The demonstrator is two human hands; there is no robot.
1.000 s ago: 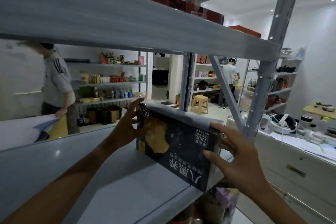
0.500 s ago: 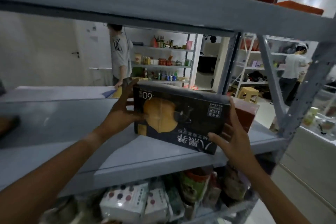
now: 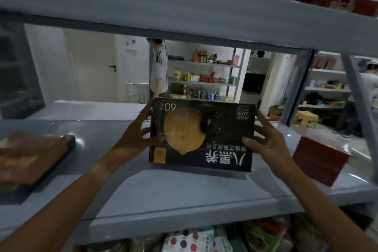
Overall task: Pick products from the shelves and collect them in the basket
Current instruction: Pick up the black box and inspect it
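Note:
A flat black product box (image 3: 204, 135) with a golden round picture and upside-down white lettering stands on edge over the grey metal shelf (image 3: 184, 194), its face toward me. My left hand (image 3: 137, 139) grips its left side, thumb on the front. On the right edge my right hand (image 3: 263, 139) holds it with curled fingers. No basket is in view.
A dark red box (image 3: 321, 159) lies on the shelf to the right, and a brown flat pack (image 3: 30, 157) to the left. Packaged goods (image 3: 194, 241) fill the shelf below. The shelf above (image 3: 184, 10) hangs low. A person (image 3: 158, 69) stands behind, near far shelves.
The box has turned from tilted to upright and facing me, nearer the shelf's middle. My view has swung left and down. Both hands kept their hold.

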